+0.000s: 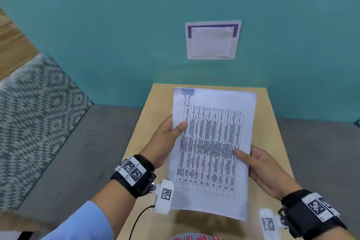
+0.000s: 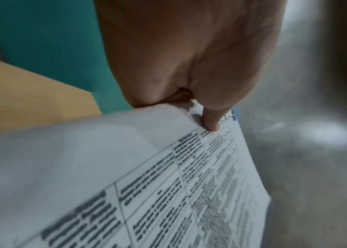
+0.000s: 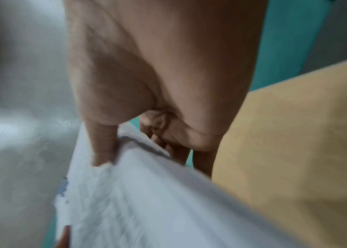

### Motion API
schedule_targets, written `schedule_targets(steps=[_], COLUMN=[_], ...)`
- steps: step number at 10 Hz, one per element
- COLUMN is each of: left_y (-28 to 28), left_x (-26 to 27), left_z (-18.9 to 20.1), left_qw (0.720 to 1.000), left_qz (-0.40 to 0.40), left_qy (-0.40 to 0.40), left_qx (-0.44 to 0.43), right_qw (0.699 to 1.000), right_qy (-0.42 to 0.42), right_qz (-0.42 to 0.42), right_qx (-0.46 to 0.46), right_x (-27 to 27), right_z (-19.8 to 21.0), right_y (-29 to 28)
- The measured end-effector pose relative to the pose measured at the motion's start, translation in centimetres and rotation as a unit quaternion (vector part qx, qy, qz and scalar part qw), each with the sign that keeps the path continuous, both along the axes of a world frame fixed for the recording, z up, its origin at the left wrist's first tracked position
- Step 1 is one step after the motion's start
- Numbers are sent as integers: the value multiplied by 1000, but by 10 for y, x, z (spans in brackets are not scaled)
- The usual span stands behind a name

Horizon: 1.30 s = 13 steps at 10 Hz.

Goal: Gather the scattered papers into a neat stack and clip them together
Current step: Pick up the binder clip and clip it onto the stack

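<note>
A stack of white papers [image 1: 212,150] with a printed table on top is held up over the small wooden table [image 1: 270,122]. A pale blue binder clip [image 1: 187,93] grips its top left corner. My left hand [image 1: 169,132] pinches the stack's left edge, thumb on top and fingers hidden beneath. My right hand [image 1: 259,165] pinches the right edge the same way. The left wrist view shows the thumb [image 2: 210,120] pressing on the papers [image 2: 147,176] with the clip [image 2: 233,115] just beyond. In the right wrist view the thumb [image 3: 104,142] lies on the blurred papers [image 3: 147,201].
The table stands against a teal wall [image 1: 116,25] bearing a taped sheet with a purple border [image 1: 213,40]. A patterned grey cushion [image 1: 33,113] and grey seat [image 1: 87,152] lie to the left. A cable [image 1: 138,220] hangs from the left wrist camera.
</note>
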<state>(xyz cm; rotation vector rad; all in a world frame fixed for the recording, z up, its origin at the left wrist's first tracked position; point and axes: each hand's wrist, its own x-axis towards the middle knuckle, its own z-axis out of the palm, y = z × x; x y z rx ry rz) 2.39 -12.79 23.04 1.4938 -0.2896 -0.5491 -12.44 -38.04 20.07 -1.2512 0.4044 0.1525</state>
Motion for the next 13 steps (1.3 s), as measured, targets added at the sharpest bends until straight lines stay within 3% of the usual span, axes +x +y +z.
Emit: schedule_targets(steps=[1,2,3,4,5,6,8,11,12,13], left_y=[-4,3,17,27,30,27,10,7,11,20], left_x=[12,14,-5,-28,-34,-28,-4,23,29,25], left_z=[-13,-46,-89,-122,-149,-173,-182,-217,-230,-239], left_qw=[998,990,974,964,957,952,930,912,890,878], left_qz=[32,0,-107,-128,-76,-59,-62,-84,-157,-164], left_qy=[54,123,168,196,228,231,263,235,192,144], left_qx=[8,66,110,126,163,194,248,326,382,427], right_qw=[1000,999,996,993,984,976,963,922,889,846], right_qy=[2,14,35,93,174,205,240,238,247,245], right_qz=[-4,-37,-83,-65,31,63,-11,38,98,146], right_qx=[21,4,9,17,-4,-32,-122,-301,-373,-450], right_x=[0,3,13,15,3,-6,10,51,56,39], right_z=[-12,-29,-49,-72,-92,-111,-170,-207,-209,-213], right_y=[7,5,4,1,5,13,13,5,-3,-11])
